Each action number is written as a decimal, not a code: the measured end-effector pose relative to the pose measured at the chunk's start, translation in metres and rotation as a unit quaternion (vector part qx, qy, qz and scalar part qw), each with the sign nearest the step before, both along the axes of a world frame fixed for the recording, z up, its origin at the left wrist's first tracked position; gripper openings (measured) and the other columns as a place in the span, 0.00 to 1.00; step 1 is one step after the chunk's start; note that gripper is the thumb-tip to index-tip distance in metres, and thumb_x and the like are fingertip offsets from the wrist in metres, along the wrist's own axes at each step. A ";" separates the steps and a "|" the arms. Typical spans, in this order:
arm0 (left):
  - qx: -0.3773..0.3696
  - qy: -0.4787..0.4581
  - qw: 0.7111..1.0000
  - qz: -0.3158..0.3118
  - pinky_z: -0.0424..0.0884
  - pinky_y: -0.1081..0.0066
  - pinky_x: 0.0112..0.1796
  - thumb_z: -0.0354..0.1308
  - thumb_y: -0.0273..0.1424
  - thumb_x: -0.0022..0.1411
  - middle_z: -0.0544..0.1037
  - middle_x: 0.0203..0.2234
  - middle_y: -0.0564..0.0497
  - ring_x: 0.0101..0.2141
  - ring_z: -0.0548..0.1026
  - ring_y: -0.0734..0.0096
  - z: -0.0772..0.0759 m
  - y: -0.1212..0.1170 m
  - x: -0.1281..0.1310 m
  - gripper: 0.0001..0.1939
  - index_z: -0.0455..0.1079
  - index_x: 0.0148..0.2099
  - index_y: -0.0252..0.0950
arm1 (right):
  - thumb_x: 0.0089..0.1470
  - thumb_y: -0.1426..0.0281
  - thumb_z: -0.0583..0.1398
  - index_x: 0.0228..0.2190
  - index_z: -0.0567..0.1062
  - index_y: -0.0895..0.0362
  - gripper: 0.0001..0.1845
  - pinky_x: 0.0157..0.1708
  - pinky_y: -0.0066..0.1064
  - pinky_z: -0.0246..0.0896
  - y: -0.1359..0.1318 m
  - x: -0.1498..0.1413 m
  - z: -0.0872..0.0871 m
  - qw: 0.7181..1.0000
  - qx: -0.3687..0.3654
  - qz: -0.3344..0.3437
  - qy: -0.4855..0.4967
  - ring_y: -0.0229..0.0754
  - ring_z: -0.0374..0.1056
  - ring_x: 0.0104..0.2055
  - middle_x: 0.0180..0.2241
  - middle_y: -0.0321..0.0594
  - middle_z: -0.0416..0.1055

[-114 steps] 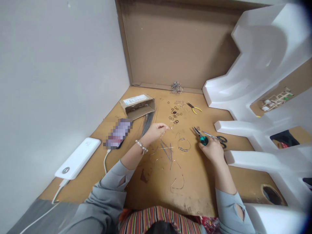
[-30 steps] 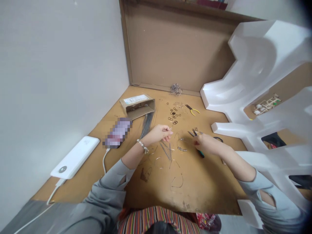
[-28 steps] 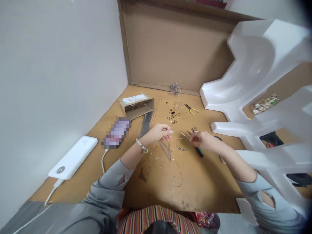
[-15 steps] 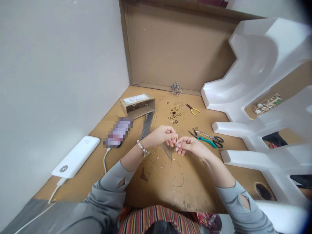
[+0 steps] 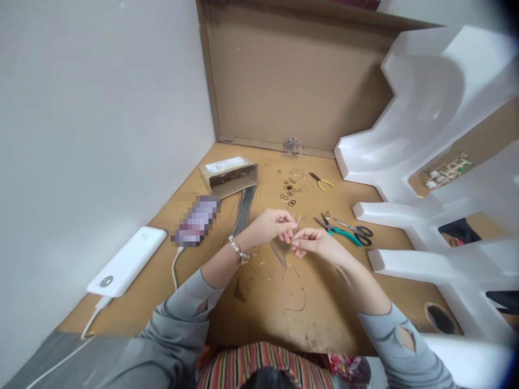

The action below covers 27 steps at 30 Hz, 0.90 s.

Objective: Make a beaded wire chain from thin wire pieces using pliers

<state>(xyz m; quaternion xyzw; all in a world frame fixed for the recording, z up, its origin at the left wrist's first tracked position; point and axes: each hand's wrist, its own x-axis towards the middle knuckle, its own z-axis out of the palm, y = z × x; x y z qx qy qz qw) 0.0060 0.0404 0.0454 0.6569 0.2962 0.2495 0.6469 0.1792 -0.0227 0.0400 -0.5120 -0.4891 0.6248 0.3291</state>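
Left hand [image 5: 279, 224]: pinching thin, straight, silvery metal wires [image 5: 299, 220] between thumb and fingers.
Right hand [image 5: 313, 241]: pinching wires just beside left hand, over flat brown tabletop [image 5: 332, 302].
Small dark round rings [image 5: 289, 187]: loosely scattered beyond hands.

Busy brown worktop [image 5: 332, 308]

At left lie a power bank [image 5: 127, 260], a phone [image 5: 198, 219], a cardboard box [image 5: 231, 187] and grey wires [image 5: 244, 209]; in the middle, dark rings [image 5: 289, 187]; at right, yellow pliers [image 5: 319, 179], green pliers [image 5: 344, 235] and scissors [image 5: 345, 224]; in front, bent wires [image 5: 302, 309].
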 end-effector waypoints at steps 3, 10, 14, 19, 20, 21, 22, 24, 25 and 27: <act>0.002 -0.001 1.000 -0.001 0.70 0.75 0.26 0.57 0.30 0.56 0.73 0.17 0.52 0.21 0.74 0.76 0.002 -0.003 0.001 0.07 0.67 0.31 0.30 | 0.43 0.63 0.65 0.27 0.73 0.60 0.12 0.30 0.28 0.66 0.000 -0.002 0.000 1.000 -0.005 0.008 -0.004 0.37 0.73 0.31 0.30 0.40 0.76; -0.024 -0.021 0.999 -0.043 0.69 0.77 0.28 0.60 0.32 0.53 0.74 0.19 0.52 0.22 0.72 0.79 0.002 0.002 -0.001 0.09 0.71 0.30 0.29 | 0.43 0.66 0.64 0.26 0.68 0.58 0.11 0.28 0.30 0.67 -0.003 -0.005 -0.002 0.998 -0.016 0.002 0.059 0.38 0.73 0.26 0.23 0.37 0.75; -0.087 -0.055 0.992 -0.073 0.68 0.76 0.30 0.61 0.34 0.52 0.74 0.21 0.52 0.23 0.72 0.79 -0.005 0.007 -0.003 0.11 0.71 0.30 0.29 | 0.42 0.67 0.65 0.26 0.69 0.58 0.11 0.27 0.30 0.68 -0.007 -0.004 -0.002 0.989 -0.038 0.020 0.139 0.35 0.71 0.22 0.21 0.33 0.72; -0.108 -0.080 0.990 -0.037 0.67 0.76 0.30 0.61 0.36 0.52 0.73 0.21 0.52 0.24 0.71 0.79 -0.009 0.007 -0.001 0.13 0.71 0.33 0.29 | 0.43 0.65 0.66 0.30 0.71 0.58 0.13 0.28 0.30 0.68 -0.009 -0.004 -0.011 0.982 -0.027 -0.008 0.184 0.33 0.69 0.22 0.23 0.32 0.71; -0.099 -0.078 0.992 -0.024 0.67 0.76 0.30 0.61 0.36 0.52 0.73 0.21 0.53 0.24 0.71 0.79 -0.008 0.007 0.000 0.13 0.71 0.33 0.29 | 0.43 0.64 0.66 0.30 0.71 0.57 0.14 0.29 0.30 0.68 -0.009 -0.005 -0.014 0.982 -0.022 -0.024 0.187 0.33 0.69 0.22 0.23 0.31 0.70; -0.090 -0.074 0.993 -0.013 0.67 0.76 0.30 0.61 0.36 0.52 0.73 0.20 0.53 0.23 0.70 0.79 -0.007 0.006 0.001 0.12 0.71 0.33 0.29 | 0.43 0.64 0.66 0.30 0.71 0.57 0.14 0.29 0.30 0.68 -0.008 -0.005 -0.017 0.981 -0.016 -0.035 0.188 0.32 0.69 0.23 0.23 0.31 0.70; -0.083 -0.069 0.994 -0.002 0.67 0.76 0.29 0.61 0.35 0.52 0.72 0.20 0.53 0.23 0.70 0.79 -0.007 0.006 0.002 0.12 0.71 0.32 0.30 | 0.44 0.63 0.66 0.30 0.70 0.57 0.14 0.30 0.31 0.68 -0.008 -0.005 -0.020 0.981 -0.011 -0.039 0.189 0.33 0.69 0.23 0.24 0.31 0.71; -0.078 -0.063 0.995 0.014 0.67 0.76 0.29 0.61 0.35 0.51 0.72 0.19 0.54 0.23 0.70 0.79 -0.005 0.005 0.005 0.11 0.71 0.31 0.30 | 0.44 0.63 0.66 0.30 0.70 0.57 0.14 0.30 0.31 0.68 -0.007 -0.007 -0.025 0.981 -0.002 -0.036 0.189 0.34 0.70 0.24 0.24 0.33 0.71; -0.078 -0.065 0.995 0.021 0.67 0.76 0.29 0.61 0.35 0.51 0.72 0.19 0.54 0.23 0.70 0.79 -0.005 0.004 0.006 0.11 0.70 0.30 0.30 | 0.45 0.62 0.65 0.30 0.70 0.57 0.14 0.30 0.32 0.68 -0.007 -0.007 -0.027 0.981 0.002 -0.035 0.190 0.35 0.70 0.25 0.25 0.33 0.72; -0.076 -0.075 0.993 0.040 0.67 0.75 0.29 0.61 0.35 0.51 0.72 0.20 0.54 0.23 0.70 0.79 -0.005 0.000 0.009 0.11 0.70 0.30 0.30 | 0.45 0.62 0.65 0.31 0.70 0.57 0.14 0.29 0.31 0.67 -0.007 -0.008 -0.030 0.980 0.012 -0.043 0.193 0.36 0.71 0.25 0.24 0.34 0.72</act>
